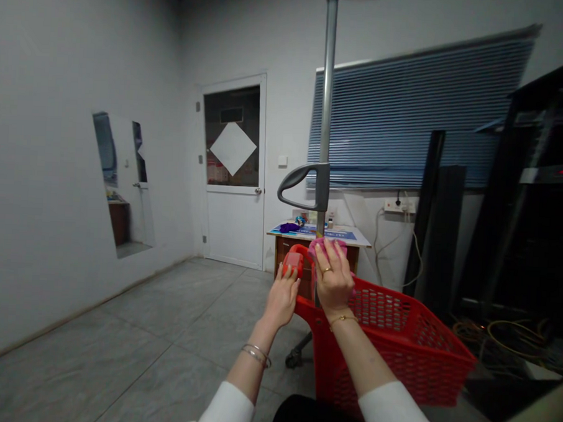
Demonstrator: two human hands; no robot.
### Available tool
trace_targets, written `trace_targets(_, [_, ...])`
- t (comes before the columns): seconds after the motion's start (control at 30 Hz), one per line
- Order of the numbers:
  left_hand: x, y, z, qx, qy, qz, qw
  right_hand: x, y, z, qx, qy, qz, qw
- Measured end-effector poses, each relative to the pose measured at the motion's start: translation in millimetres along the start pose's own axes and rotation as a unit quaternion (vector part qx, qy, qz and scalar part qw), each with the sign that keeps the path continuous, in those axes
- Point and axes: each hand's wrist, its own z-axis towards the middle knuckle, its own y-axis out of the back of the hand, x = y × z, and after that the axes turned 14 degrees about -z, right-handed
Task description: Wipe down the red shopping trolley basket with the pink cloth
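Observation:
A red plastic shopping basket [397,340] with slotted sides stands tilted in front of me, its looped handle [300,304] towards the left. My left hand [282,295] grips the red end of that handle, fingers bent over it. In my right hand [333,278] is a pink cloth [341,245], pressed by the fingers against the basket near the handle's upper side. Part of the cloth hangs out below the palm, and the rest is hidden under the hand.
A metal pole [329,82] with a grey handle [303,187] rises just beyond the basket; a caster [293,359] shows low down. Behind is a desk [355,234] with a purple cloth [289,227] and small items. Cables [504,336] and a dark rack [541,235] occupy the right.

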Motion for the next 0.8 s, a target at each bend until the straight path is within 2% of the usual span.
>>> trace_targets(0.13, [-3,1.6,1,0.02,-0.018,0.005,1.0,-2,3,-46,-0.023,0.042,-0.043,0.998])
trace_targets(0.2, [-1,0.4,2,0.024,-0.014,0.009,1.0,-5,3,-56,-0.034,0.052,-0.056,0.997])
trace_targets(0.27, [0,-1.1,2,0.022,-0.001,0.012,1.0,-9,2,-52,-0.04,0.058,-0.059,0.996])
trace_targets(0.43, [-2,-1.7,1,0.03,0.011,0.016,0.999,-15,-3,-2,-0.075,0.021,-0.054,0.996])
trace_targets(0.5, [-4,-1.0,2,0.032,0.008,0.019,0.999,-13,-5,8,-0.08,0.002,-0.054,0.995])
trace_targets(0.57, [-4,-1.0,2,0.03,0.008,0.022,0.999,-9,-6,4,-0.066,-0.001,-0.058,0.996])
trace_targets(0.73, [-2,-5.1,3,0.038,0.024,0.015,0.999,-6,-6,-42,-0.044,0.02,-0.062,0.997])
trace_targets(0.8, [-1,-6.1,3,0.035,0.028,0.01,0.999,-9,-5,-51,-0.047,0.025,-0.054,0.997])
